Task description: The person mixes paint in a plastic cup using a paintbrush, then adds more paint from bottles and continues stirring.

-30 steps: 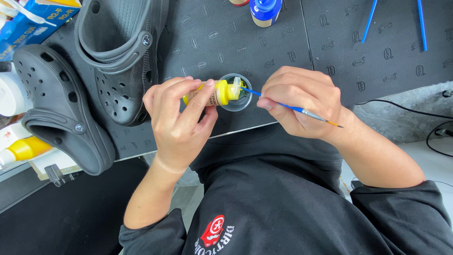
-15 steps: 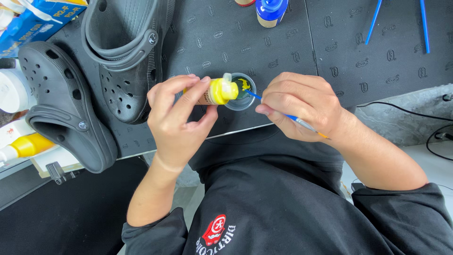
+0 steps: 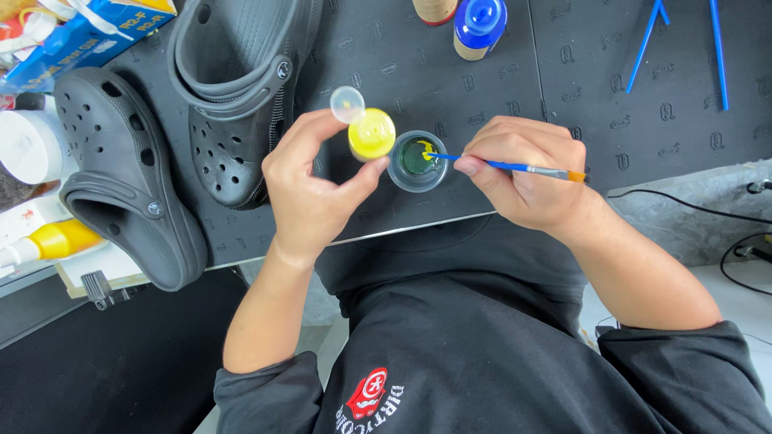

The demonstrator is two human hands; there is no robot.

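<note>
Grey clogs [image 3: 169,137] lying far left on dark mat [image 3: 515,88]. Left hand [image 3: 314,189] pinching yellow bottle [image 3: 371,134] between thumb and fingers, now turned upright beside cup [image 3: 417,161] rather than tipped over it as before; flip cap [image 3: 347,104] hanging open up-left. Right hand [image 3: 527,173] pinching blue brush [image 3: 503,166], long axis near level, one end dipped left into cup's green-yellow paint, orange-tipped end pointing right. Blue-capped bottle [image 3: 479,24] above.
</note>
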